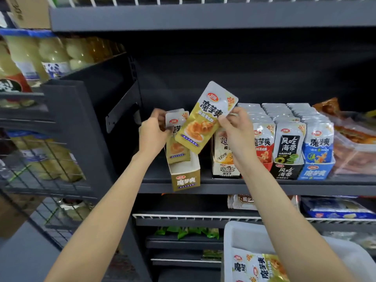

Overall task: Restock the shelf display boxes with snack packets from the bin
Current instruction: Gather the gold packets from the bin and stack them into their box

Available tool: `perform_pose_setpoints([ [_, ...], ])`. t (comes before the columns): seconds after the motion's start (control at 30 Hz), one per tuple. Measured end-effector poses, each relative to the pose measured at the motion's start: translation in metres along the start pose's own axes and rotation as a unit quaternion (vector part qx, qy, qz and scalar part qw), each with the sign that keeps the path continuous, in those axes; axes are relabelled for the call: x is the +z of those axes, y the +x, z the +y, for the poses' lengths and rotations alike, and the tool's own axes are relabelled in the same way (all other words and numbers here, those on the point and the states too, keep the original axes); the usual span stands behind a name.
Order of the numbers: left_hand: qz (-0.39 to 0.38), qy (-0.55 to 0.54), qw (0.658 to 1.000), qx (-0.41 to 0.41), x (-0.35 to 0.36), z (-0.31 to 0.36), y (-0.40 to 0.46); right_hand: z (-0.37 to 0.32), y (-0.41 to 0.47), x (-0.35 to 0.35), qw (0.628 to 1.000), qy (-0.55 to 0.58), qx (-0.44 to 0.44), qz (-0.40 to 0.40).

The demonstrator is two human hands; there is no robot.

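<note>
The right hand [234, 129] pinches a gold snack packet [205, 119] by its right edge, tilted, just left of its fingers [225, 119]. The left hand [151, 133] curls its fingers around the packets standing in the gold display box [184, 176], which leans over the shelf [264, 188] edge below both hands. The white bin [244, 235] with more packets sits far below the right fingers.

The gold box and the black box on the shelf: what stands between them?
In the head view, a white box and a red box of packets stand between the gold box and the black box.
</note>
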State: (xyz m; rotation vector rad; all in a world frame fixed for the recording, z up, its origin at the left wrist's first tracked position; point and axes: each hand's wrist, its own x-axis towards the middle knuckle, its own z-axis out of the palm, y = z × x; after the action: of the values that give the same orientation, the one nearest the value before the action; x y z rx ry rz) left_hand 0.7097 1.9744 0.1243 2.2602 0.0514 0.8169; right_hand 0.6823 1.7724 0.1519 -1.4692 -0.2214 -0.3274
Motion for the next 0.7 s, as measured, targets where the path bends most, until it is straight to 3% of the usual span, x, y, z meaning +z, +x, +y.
perform_pose_setpoints([
  [0.13,-0.006,0.065,0.998,0.004,0.002,-0.014,0.009,0.013,0.015,0.02,0.985,-0.157,-0.068,-0.04],
  [0.3,-0.021,-0.082,0.994,-0.064,-0.001,-0.019,0.013,0.029,0.021,0.052,0.894,-0.405,-0.17,-0.093],
  [0.5,-0.034,-0.157,0.985,-0.067,-0.003,-0.018,0.004,0.037,0.023,0.073,0.784,-0.596,-0.164,-0.06],
  [0.6,-0.049,-0.137,0.988,-0.052,-0.004,-0.017,-0.002,0.04,0.022,0.076,0.768,-0.623,-0.127,-0.071],
  [0.7,-0.043,-0.112,0.992,-0.034,-0.004,-0.013,-0.011,0.039,0.016,0.077,0.78,-0.611,-0.127,-0.048],
])
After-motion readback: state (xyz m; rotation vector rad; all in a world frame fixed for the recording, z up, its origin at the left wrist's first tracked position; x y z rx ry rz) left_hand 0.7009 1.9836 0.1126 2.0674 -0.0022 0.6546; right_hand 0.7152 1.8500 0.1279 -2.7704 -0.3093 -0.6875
